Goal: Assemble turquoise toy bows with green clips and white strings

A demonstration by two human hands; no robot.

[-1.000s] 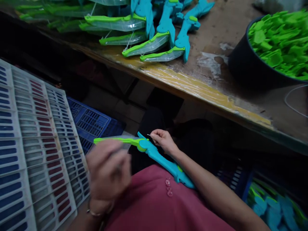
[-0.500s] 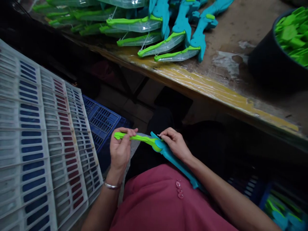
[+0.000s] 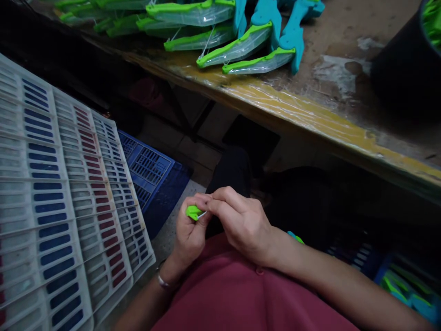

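My left hand [image 3: 190, 232] is closed around the narrow green end of a green-and-teal plastic piece [image 3: 193, 212], whose green tip pokes out of the fist. A thin white string [image 3: 202, 215] runs from that tip to my right fingers. My right hand [image 3: 241, 223] is closed in a pinch on the string, against the left fingertips. Both hands and the right forearm hide most of the piece. A small teal and green bit [image 3: 295, 236] shows behind the right forearm; whether it belongs to the held piece I cannot tell.
Several similar pieces [image 3: 262, 62] with clear plastic and white strings lie on the worn table [image 3: 310, 119]. A black bucket [image 3: 399, 69] of green parts stands at right. White slatted crates [image 3: 72, 184] and a blue crate [image 3: 155, 170] are at left. More pieces [image 3: 406, 289] sit lower right.
The piece has swung round, its green end now pointing at the camera. My right hand has moved left from the teal joint to the tip, drawing the string there.
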